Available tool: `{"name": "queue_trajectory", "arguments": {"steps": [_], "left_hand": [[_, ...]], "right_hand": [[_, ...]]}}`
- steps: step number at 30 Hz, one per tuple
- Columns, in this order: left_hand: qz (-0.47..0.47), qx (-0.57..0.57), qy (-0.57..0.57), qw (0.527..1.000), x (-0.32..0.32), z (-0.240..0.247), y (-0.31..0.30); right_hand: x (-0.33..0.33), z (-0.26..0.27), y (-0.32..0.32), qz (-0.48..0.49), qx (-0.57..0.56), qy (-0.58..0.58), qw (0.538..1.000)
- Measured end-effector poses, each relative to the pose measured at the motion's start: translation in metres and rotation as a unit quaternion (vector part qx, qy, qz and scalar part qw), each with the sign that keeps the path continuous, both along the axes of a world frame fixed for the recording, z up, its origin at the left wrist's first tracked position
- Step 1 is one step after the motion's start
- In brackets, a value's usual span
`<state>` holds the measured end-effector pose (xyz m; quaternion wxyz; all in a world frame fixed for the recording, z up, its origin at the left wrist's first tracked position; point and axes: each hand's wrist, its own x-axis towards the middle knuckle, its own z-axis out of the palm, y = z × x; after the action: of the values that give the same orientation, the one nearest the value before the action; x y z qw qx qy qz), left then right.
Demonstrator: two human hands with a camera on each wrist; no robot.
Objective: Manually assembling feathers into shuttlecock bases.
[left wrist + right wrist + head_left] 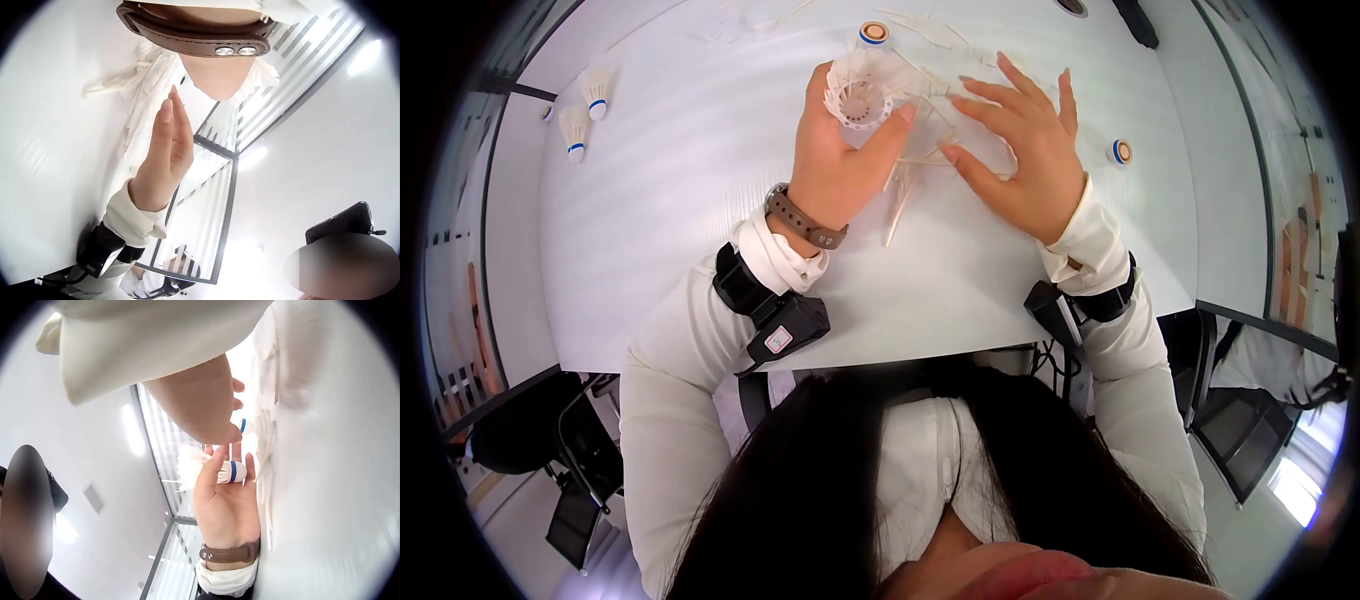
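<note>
My left hand (862,128), with a brown watch strap (804,219) on its wrist, grips a white feather shuttlecock (855,92) and holds it just above the white table (690,250). The right wrist view shows the shuttlecock (212,470) with a blue band on its cork, lying in that hand (226,503). My right hand (1022,140) is beside it, fingers straight and spread, resting over loose white feathers (898,195) on the table. The left wrist view shows the right hand (167,156) edge on with straight fingers.
Two finished shuttlecocks (586,110) lie at the table's far left. Two cork bases with blue rings sit at the top centre (873,33) and right (1120,152). More feathers (930,30) lie at the back. A dark object (1137,20) is at the far edge.
</note>
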<state>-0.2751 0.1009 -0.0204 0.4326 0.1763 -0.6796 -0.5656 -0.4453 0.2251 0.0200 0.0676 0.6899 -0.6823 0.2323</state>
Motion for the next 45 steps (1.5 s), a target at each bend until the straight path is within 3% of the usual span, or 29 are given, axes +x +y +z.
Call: {"name": "queue_trajectory", "arguments": {"steps": [6,12,16,26,45], "left_hand": [[0.016,0.012,-0.01,1.0,0.0,-0.006,-0.006],[0.013,0.007,0.003,1.0,-0.001,-0.006,-0.004],[0.011,0.056,0.025,0.998,-0.004,-0.014,-0.01],[0.007,0.121,0.042,0.992,-0.003,0.011,0.001],[0.024,0.136,0.052,0.989,-0.005,0.01,0.0]], "right_hand": [[0.004,-0.002,0.002,0.059,0.041,-0.005,0.997],[0.001,-0.003,0.001,0.042,0.008,-0.012,0.999],[0.001,0.007,0.002,0.142,0.058,-0.065,0.986],[0.003,0.009,0.0,0.231,0.1,-0.081,0.965],[0.006,0.002,-0.001,0.253,0.085,-0.101,0.959]]}}
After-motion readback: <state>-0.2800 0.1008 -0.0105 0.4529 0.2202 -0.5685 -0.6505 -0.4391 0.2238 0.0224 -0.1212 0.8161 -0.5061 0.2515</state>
